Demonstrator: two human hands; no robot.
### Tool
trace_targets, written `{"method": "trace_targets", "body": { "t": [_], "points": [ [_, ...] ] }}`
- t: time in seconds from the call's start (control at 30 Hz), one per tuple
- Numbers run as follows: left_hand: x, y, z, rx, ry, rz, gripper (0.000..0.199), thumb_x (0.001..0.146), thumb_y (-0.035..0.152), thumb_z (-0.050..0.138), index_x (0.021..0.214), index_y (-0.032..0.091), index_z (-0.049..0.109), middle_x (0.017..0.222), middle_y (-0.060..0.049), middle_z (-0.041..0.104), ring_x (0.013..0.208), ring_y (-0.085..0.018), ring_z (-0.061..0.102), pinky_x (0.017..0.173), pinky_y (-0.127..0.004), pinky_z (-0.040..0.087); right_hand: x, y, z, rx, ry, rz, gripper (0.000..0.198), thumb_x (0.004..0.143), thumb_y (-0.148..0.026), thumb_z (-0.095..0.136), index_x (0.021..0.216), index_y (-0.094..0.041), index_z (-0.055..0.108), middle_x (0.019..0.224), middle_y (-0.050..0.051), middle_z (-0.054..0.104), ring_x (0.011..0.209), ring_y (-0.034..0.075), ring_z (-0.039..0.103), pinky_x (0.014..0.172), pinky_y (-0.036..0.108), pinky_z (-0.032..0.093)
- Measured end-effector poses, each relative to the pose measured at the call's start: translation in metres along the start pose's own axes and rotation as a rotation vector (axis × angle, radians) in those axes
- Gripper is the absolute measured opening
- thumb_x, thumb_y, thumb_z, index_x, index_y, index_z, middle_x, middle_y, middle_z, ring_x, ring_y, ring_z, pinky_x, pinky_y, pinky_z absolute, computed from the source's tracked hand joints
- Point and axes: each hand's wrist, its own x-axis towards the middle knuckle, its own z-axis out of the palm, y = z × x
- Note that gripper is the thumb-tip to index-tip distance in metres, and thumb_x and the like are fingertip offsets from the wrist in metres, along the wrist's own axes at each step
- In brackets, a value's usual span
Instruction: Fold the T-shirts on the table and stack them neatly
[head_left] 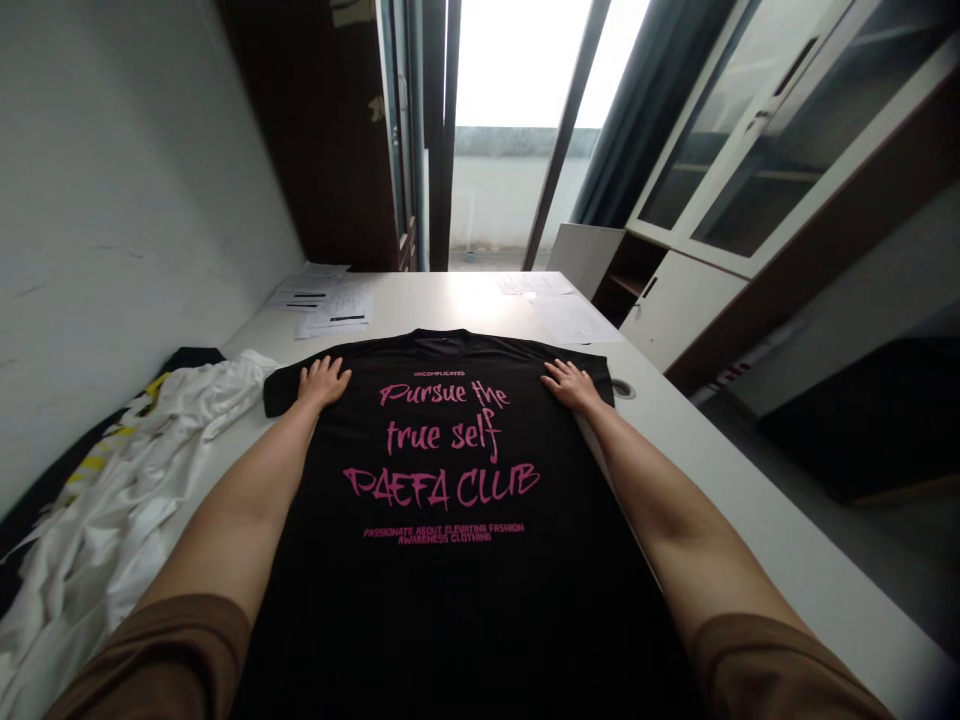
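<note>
A black T-shirt [450, 610] with pink lettering lies spread out on the white table [450, 295], its neckline toward the far end. My left hand [324, 382] rests flat on the shirt near its left sleeve, fingers stretched out. On the opposite side, my right hand [570, 384] lies flat by the right sleeve with its fingers apart. Both palms press on the cloth and neither hand grasps it. The lower part of the shirt runs out of the picture toward me.
Crumpled white clothes [150, 450] are heaped along the left wall, with black and yellow cloth [112, 440] beside them. Papers [337, 305] lie at the table's far left, more papers [562, 310] at the far right. A cable grommet [623, 389] sits beside the right sleeve.
</note>
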Motion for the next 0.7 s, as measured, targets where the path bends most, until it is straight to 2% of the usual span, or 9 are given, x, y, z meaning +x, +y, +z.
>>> {"method": "trace_targets", "body": {
  "t": [0.13,0.2,0.33,0.4,0.47,0.57,0.7],
  "points": [
    [-0.015,-0.032,-0.012,0.024,0.034,-0.032,0.063,0.101,0.051,0.032,0.154,0.019,0.044,0.164,-0.015,0.035,0.152,-0.034,0.028,0.122,-0.053,0.019,-0.018,0.043,0.000,-0.019,0.056,0.090,0.061,0.103,-0.059,0.033,0.156,-0.030,0.041,0.166,0.009,0.033,0.153,0.030,0.026,0.120,0.055,0.025],
    [-0.026,-0.047,-0.016,0.059,0.089,-0.067,0.059,0.100,0.049,0.035,0.149,0.019,0.049,0.162,-0.015,0.038,0.151,-0.035,0.028,0.121,-0.054,0.019,-0.027,0.059,0.001,-0.018,0.111,0.151,0.060,0.103,-0.057,0.033,0.154,-0.027,0.045,0.164,0.010,0.036,0.151,0.030,0.030,0.119,0.053,0.027],
    [-0.043,-0.076,-0.019,0.106,0.307,-0.230,0.057,0.096,0.049,0.045,0.140,0.014,0.056,0.150,-0.022,0.050,0.138,-0.040,0.042,0.114,-0.056,0.031,-0.040,0.073,0.001,-0.003,0.259,0.291,0.057,0.101,-0.048,0.038,0.147,-0.017,0.055,0.152,0.017,0.050,0.140,0.030,0.043,0.115,0.045,0.033],
    [-0.047,-0.088,-0.021,0.118,0.348,-0.298,0.059,0.093,0.049,0.050,0.133,0.008,0.059,0.137,-0.026,0.057,0.129,-0.041,0.050,0.108,-0.052,0.038,-0.043,0.072,0.001,0.004,0.309,0.332,0.055,0.100,-0.045,0.041,0.143,-0.014,0.058,0.145,0.018,0.056,0.134,0.030,0.048,0.112,0.044,0.035],
    [-0.046,-0.096,-0.026,0.136,0.306,-0.312,0.058,0.091,0.051,0.052,0.127,0.007,0.064,0.130,-0.027,0.061,0.124,-0.042,0.052,0.104,-0.051,0.041,-0.045,0.069,0.000,0.003,0.333,0.339,0.054,0.099,-0.042,0.042,0.140,-0.013,0.060,0.142,0.018,0.059,0.130,0.031,0.051,0.111,0.044,0.036],
    [-0.040,-0.099,-0.034,0.123,0.217,-0.306,0.056,0.088,0.050,0.055,0.127,0.012,0.067,0.130,-0.024,0.062,0.123,-0.043,0.054,0.102,-0.052,0.043,-0.045,0.065,0.000,0.002,0.342,0.317,0.052,0.098,-0.040,0.042,0.138,-0.013,0.061,0.139,0.017,0.061,0.126,0.030,0.054,0.109,0.043,0.038],
    [-0.030,-0.091,-0.047,-0.028,0.146,-0.387,0.053,0.082,0.048,0.063,0.126,0.019,0.069,0.132,-0.019,0.065,0.121,-0.042,0.058,0.098,-0.049,0.046,-0.045,0.067,0.002,0.006,0.350,0.305,0.051,0.098,-0.038,0.042,0.137,-0.013,0.062,0.136,0.017,0.063,0.123,0.030,0.056,0.106,0.042,0.040]
  ]
}}
